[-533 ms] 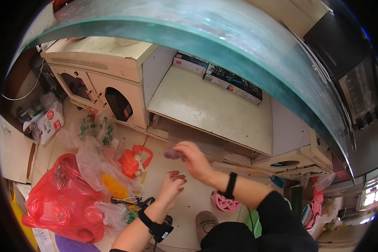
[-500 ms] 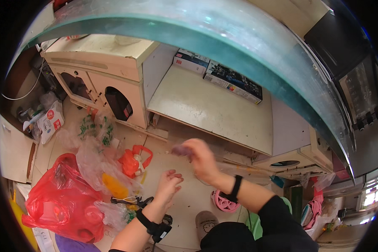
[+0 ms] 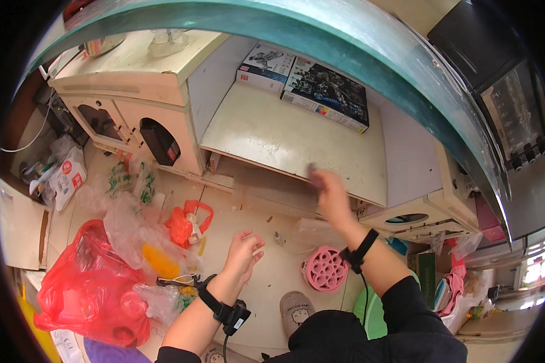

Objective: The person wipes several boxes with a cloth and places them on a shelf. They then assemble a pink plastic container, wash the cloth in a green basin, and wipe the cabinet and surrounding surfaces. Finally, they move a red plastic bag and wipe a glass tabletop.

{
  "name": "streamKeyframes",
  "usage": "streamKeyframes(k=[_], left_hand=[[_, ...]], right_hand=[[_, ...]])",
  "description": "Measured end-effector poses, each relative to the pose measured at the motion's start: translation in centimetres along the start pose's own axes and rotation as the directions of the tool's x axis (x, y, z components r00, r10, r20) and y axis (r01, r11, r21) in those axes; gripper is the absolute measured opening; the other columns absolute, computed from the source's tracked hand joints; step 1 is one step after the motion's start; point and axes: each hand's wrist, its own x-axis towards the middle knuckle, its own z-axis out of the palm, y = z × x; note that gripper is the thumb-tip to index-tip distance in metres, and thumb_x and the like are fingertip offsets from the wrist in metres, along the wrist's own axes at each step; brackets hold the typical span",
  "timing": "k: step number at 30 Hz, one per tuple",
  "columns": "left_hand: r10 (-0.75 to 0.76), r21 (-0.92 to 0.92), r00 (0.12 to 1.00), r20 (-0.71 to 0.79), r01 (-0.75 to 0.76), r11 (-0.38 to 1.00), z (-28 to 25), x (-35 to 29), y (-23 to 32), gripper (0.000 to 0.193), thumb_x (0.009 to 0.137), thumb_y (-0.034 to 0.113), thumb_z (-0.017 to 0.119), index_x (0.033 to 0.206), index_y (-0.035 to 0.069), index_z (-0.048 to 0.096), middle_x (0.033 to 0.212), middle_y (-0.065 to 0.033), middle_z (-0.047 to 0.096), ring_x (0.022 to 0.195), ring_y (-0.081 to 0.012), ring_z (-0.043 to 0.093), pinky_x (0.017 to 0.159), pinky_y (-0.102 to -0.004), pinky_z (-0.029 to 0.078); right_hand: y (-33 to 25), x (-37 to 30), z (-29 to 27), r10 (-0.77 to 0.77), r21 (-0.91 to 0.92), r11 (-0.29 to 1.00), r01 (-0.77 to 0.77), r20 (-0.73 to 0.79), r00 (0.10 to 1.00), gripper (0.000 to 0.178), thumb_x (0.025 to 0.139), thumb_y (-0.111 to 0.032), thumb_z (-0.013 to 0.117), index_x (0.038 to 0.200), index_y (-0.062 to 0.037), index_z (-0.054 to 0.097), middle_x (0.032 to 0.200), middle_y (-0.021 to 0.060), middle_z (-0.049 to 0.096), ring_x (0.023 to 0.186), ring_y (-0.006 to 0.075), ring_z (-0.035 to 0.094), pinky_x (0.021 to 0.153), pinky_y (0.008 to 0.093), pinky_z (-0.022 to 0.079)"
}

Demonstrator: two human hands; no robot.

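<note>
My right hand (image 3: 331,189) is over the front edge of the cream cabinet shelf (image 3: 266,136), closed on a small purple cloth-like thing (image 3: 312,172). Motion blurs both the hand and that thing, so its exact kind is unclear. Above the floor, left of centre, my left hand (image 3: 243,253) holds nothing, its fingers loosely bent and apart. An orange-red plastic bag (image 3: 180,227) with a white piece on it lies beyond that hand. Two boxes stand at the back of the shelf: a white one (image 3: 265,65) and a dark one (image 3: 327,94).
A thick glass top (image 3: 236,21) curves across above the shelf. A large red plastic bag (image 3: 91,290) and several clear bags (image 3: 130,227) cover the left floor. A pink round holed piece (image 3: 326,268) and a green tub (image 3: 372,311) are by my right arm.
My right hand has moved right and farther away, from above the floor to the shelf edge, carrying the purple thing. My left hand has stayed nearly in place. The view has shifted slightly.
</note>
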Motion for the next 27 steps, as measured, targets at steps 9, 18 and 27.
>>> streamKeyframes(k=[9, 18, 27], left_hand=[[0.086, -0.041, 0.966, -0.245, -0.1, 0.994, -3.2, 1.4, 1.0, 0.059, 0.082, 0.008, 0.058, 0.135, 0.008, 0.033, 0.106, -0.0068, 0.05, 0.095, -0.0183, 0.054, 0.082, -0.039, 0.045], [0.011, -0.052, 0.971, -0.238, -0.024, 0.998, -3.1, 1.9, 0.3, 0.06, 0.08, 0.007, 0.059, 0.134, 0.009, 0.034, 0.106, -0.0069, 0.05, 0.096, -0.0177, 0.053, 0.083, -0.0386, 0.044], [0.06, -0.109, 0.977, -0.206, -0.084, 0.991, -3.8, -1.1, 1.8, 0.058, 0.082, 0.012, 0.061, 0.134, 0.006, 0.036, 0.11, -0.0065, 0.052, 0.1, -0.0169, 0.052, 0.086, -0.0368, 0.043]], right_hand=[[0.2, -4.1, 2.5, 0.666, 0.365, 0.305, -0.88, 0.579, 0.471, 0.025, 0.077, -0.007, 0.05, 0.098, 0.0039, 0.059, 0.058, 0.0097, 0.056, 0.047, 0.0213, 0.055, 0.046, 0.035, 0.046], [6.0, -1.6, 6.3, 0.64, 0.575, -0.09, -0.813, 0.659, 0.395, 0.042, 0.09, -0.047, 0.059, 0.109, -0.0107, 0.064, 0.091, 0.0075, 0.07, 0.073, 0.0189, 0.066, 0.055, 0.0337, 0.049], [3.1, 3.7, 15.6, 0.608, 0.581, -0.206, -0.787, 0.706, 0.363, 0.041, 0.092, -0.053, 0.053, 0.095, -0.0138, 0.064, 0.069, 0.0051, 0.061, 0.061, 0.023, 0.058, 0.048, 0.0351, 0.04]])
